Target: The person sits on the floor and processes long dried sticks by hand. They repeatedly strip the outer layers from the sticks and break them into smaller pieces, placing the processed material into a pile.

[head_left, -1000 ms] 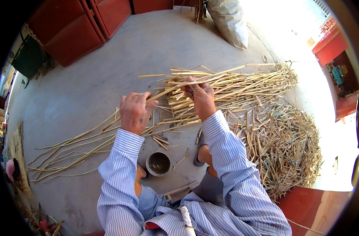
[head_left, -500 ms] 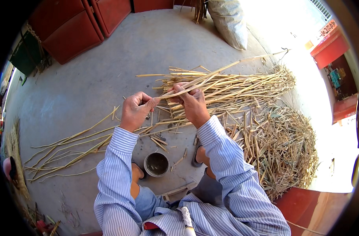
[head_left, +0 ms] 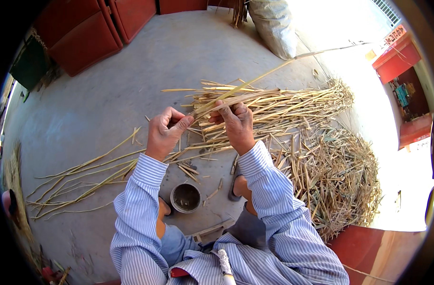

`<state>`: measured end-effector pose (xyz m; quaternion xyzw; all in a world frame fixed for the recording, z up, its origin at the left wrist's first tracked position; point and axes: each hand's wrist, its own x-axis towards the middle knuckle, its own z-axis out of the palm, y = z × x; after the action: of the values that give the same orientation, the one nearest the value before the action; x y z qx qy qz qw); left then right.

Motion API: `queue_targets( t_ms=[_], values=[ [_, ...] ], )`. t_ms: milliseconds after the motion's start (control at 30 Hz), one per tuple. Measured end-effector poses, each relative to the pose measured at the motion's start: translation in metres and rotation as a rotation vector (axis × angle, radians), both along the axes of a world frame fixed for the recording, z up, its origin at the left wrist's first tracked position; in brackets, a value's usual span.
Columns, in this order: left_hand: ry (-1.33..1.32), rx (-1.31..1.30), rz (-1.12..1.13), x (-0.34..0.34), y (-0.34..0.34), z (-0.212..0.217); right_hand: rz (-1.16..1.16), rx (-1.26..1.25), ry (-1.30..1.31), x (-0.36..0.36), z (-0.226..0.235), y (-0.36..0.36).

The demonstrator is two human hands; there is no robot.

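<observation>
Now two hands (head_left: 200, 127) pinch one long reed stalk (head_left: 255, 80).

Pale sack (head_left: 274, 26) top centre; red-orange sign (head_left: 396, 34) upper right.

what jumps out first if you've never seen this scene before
The two hands, left hand and right hand, meet at mid-picture, both gripping one long pale reed stalk that runs up to the right. Behind them lies a bundle of straight stalks, with a big heap of broken pieces on the concrete floor at right. A small round cup stands between the person's feet.
</observation>
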<state>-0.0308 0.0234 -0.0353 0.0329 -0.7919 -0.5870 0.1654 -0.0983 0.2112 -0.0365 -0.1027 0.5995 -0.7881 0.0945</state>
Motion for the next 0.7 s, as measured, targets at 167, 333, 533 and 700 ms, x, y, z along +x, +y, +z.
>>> queue_targets(
  t_ms=[167,333,533,700],
  values=[
    [0.076,-0.194,0.152,-0.001,-0.005,-0.001,-0.308,-0.5,0.011,-0.042,-0.006,0.061],
    [0.086,-0.252,0.144,0.003,-0.009,-0.002,-0.453,-0.525,-0.496,-0.067,-0.017,0.123],
    [-0.023,-0.127,0.004,0.015,-0.021,-0.005,0.061,-0.466,-0.242,-0.053,0.013,0.072],
    [0.048,0.02,0.233,0.005,-0.038,-0.012,-0.081,-0.269,-0.126,-0.069,-0.002,0.09]
  ],
)
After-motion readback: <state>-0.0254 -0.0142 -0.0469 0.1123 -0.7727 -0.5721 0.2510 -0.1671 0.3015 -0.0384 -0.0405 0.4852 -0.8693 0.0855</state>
